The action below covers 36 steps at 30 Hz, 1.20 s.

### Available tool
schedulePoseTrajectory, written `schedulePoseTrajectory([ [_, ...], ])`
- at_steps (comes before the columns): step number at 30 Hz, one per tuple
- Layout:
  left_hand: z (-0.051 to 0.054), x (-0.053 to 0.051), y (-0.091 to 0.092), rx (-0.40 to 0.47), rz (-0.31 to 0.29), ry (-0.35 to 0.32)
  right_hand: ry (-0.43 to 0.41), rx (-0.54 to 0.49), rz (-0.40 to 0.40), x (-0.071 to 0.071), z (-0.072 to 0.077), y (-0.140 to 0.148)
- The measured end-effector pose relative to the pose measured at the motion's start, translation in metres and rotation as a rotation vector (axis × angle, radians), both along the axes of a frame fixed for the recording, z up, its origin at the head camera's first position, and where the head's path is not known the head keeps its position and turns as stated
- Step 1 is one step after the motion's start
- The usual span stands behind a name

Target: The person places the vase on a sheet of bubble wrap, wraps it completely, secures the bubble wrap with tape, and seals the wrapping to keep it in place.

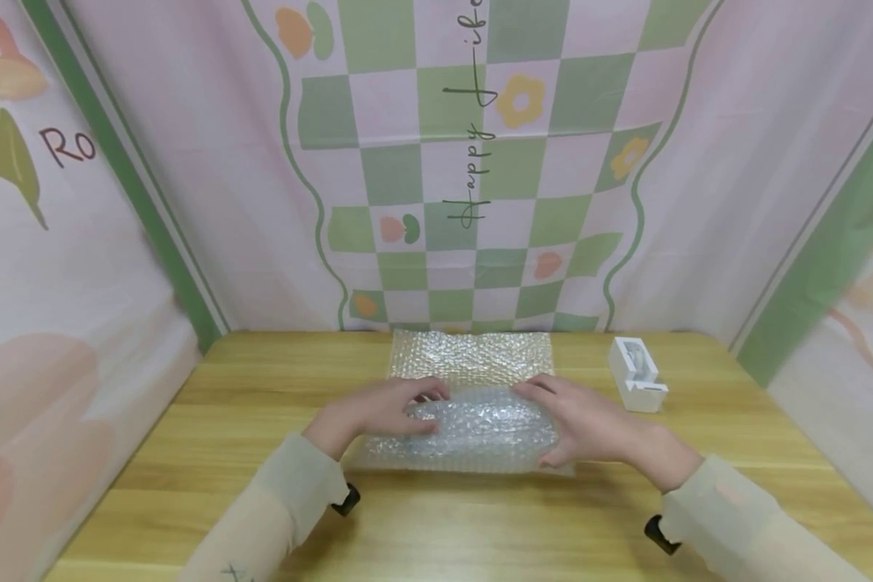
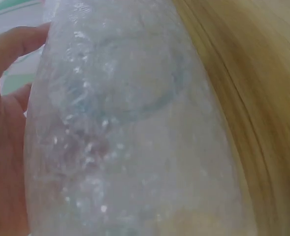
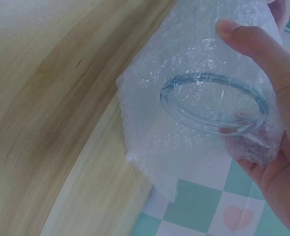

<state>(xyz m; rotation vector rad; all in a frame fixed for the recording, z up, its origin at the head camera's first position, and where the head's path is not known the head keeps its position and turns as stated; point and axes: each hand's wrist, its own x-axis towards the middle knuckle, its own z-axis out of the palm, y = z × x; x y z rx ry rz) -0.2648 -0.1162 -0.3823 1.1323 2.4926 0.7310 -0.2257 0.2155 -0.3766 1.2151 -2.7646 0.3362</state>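
A roll of clear bubble wrap [image 1: 480,432] lies on the table between the two hands, its loose sheet [image 1: 473,356] spread flat behind it. Inside the wrap is a clear glass, whose round rim [image 3: 209,77] shows at an open end in the right wrist view; the rest of it is blurred by the bubbles. The left hand [image 1: 389,406] holds the roll's left end, with fingers on the far side. At the right end, the right hand [image 1: 589,422] grips the bundle, thumb on the near side and fingers curled over the far side.
A white tape dispenser [image 1: 643,396] with a clear roll stands on the wooden table [image 1: 262,485], right of the bubble wrap. Printed curtains [image 1: 451,170] hang behind the table and along both sides.
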Motion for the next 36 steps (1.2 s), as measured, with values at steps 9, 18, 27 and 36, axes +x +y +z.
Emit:
schedulePoseTrajectory([
  [9,-0.003,0.006,0.012,-0.077,0.054,-0.078,-0.002,-0.003,-0.001,-0.002,0.000,0.002],
  [18,-0.005,0.004,0.017,-0.130,0.071,-0.106,-0.097,-0.017,-0.003,-0.010,0.001,0.001],
  [27,-0.007,-0.001,0.017,-0.085,0.074,-0.168,-0.345,-0.141,-0.050,-0.021,-0.002,0.006],
  [36,-0.009,-0.008,0.013,-0.062,0.051,-0.187,-0.417,-0.193,-0.056,-0.025,-0.005,0.009],
])
